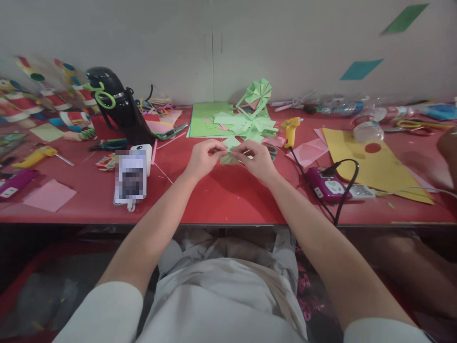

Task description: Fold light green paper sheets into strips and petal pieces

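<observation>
Some creased green paper, left hand and right hand pinching

I face one grey wall, thin vertical seam near its middle, a green patch above a blue patch at right; one long red table, dark front edge; soft light.

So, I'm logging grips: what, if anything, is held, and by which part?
The left hand and right hand together pinch a small piece of light green paper; exactly which part they grip cannot be told.
</observation>
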Available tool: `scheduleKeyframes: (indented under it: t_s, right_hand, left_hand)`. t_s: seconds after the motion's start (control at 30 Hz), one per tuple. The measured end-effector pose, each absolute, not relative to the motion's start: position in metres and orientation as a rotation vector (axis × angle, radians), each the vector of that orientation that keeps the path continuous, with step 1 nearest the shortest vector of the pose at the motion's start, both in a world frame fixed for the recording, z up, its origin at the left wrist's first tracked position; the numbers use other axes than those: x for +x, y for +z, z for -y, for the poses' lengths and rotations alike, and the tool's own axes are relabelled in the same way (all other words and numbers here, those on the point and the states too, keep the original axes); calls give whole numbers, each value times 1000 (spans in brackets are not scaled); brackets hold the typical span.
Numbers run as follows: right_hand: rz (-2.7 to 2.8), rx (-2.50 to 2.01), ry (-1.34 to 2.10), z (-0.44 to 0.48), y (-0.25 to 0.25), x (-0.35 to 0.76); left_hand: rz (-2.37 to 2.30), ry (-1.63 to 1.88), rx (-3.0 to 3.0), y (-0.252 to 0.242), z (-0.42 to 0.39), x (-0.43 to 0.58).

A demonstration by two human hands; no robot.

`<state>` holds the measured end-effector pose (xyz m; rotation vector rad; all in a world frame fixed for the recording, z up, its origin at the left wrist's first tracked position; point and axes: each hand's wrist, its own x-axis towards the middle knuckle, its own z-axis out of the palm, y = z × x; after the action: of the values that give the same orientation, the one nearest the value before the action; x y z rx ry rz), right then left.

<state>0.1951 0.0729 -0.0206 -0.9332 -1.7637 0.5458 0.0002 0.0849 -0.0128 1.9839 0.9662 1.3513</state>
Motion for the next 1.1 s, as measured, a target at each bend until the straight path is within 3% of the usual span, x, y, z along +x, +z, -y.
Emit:
scheduleKeyframes:
  t_s: [0.2, 0.5, 1.1]
  right_hand:
    - [1736, -922, 493, -75, -22, 196]
    - [1627, -885, 687, -78, -26, 194]
    - [1725, -1005, 534, -75, -22, 197]
  left_hand:
    - [-914, 1349, 1823, -14, -86, 2]
    - [-960, 1334, 1721, -12, -85, 1]
    - [-952, 1310, 1794, -10, -88, -2]
